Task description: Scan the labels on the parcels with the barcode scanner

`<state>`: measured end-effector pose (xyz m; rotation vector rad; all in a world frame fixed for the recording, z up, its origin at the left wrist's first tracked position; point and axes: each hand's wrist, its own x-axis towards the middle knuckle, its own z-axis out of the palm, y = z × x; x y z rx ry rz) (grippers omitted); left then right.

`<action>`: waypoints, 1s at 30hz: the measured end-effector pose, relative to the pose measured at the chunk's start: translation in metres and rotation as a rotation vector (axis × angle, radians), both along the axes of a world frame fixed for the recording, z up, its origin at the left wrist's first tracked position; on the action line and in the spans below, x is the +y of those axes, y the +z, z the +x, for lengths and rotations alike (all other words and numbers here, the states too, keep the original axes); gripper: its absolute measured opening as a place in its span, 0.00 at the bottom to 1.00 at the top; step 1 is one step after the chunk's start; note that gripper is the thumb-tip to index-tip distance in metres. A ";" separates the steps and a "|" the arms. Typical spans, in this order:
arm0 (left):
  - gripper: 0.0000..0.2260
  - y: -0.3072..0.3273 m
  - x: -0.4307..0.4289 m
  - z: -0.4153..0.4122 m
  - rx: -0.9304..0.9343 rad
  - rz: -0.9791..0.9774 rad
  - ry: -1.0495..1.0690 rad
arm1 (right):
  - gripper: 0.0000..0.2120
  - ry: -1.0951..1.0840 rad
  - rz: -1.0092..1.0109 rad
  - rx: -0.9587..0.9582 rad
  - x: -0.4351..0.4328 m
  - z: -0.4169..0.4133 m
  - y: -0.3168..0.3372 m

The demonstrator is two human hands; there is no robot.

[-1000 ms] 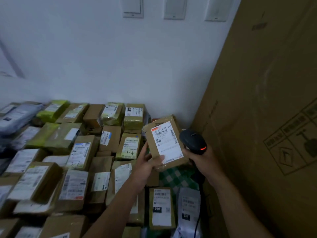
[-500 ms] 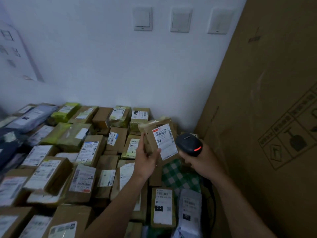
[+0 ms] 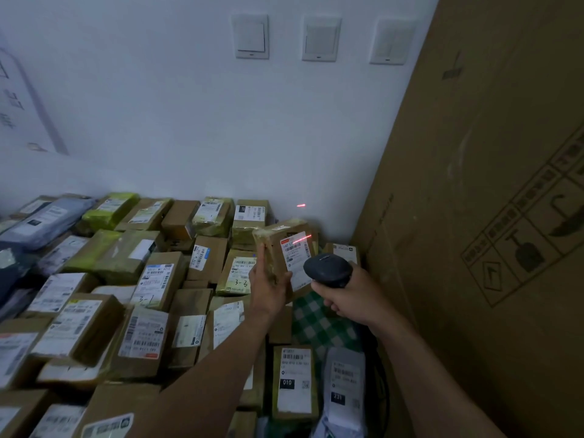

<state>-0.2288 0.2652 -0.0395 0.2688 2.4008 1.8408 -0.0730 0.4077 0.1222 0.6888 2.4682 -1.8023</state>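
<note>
Since half a second ago the parcel [image 3: 279,230] has swung further from the camera, the scanner [image 3: 327,268] has come up beside it, and a red beam [image 3: 301,238] now shows.

A tall carton [image 3: 489,216] fills the right side, leaning by the wall [image 3: 189,121]. Below the wall lies a pile [image 3: 142,295] of labelled parcels. The parcel stands upright above the pile's right end, held up in the left hand [image 3: 268,287]: forefinger laid straight along its left face, thumb pressed on the front near the lower edge. The right hand [image 3: 350,297] is wrapped round the scanner's grip, just beside the parcel on its right.

The label [image 3: 297,263] faces the scanner's head, long axis upright and a little tilted, barcode near the top. The beam slants across the label's upper right corner, seemingly above the bars, and a spot [image 3: 301,205] of it spills onto the wall behind. I judge the scan unfinished; the scanner probably needs to dip slightly down and left so the line crosses the bars.
</note>
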 end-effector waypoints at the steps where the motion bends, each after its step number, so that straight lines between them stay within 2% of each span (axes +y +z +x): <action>1: 0.41 -0.003 0.000 -0.002 0.000 -0.005 -0.001 | 0.24 0.001 0.005 -0.008 0.001 -0.001 0.000; 15: 0.45 -0.009 -0.003 -0.015 0.016 -0.011 -0.013 | 0.20 0.025 0.011 -0.058 0.007 -0.010 -0.002; 20: 0.39 0.036 -0.005 0.011 -0.009 0.009 -0.011 | 0.18 -0.022 -0.027 -0.064 0.021 -0.013 -0.008; 22: 0.39 0.035 -0.005 0.004 -0.035 0.018 0.007 | 0.21 -0.069 -0.026 -0.069 0.030 -0.018 -0.017; 25: 0.37 0.030 0.003 -0.018 -0.102 -0.023 -0.028 | 0.31 -0.137 -0.010 -0.125 0.043 -0.030 -0.034; 27: 0.34 0.031 0.013 -0.033 -0.078 -0.070 -0.071 | 0.36 -0.164 0.008 -0.154 0.047 -0.035 -0.045; 30: 0.33 0.018 0.037 -0.069 -0.041 -0.120 -0.105 | 0.37 -0.186 0.009 -0.190 0.054 -0.046 -0.058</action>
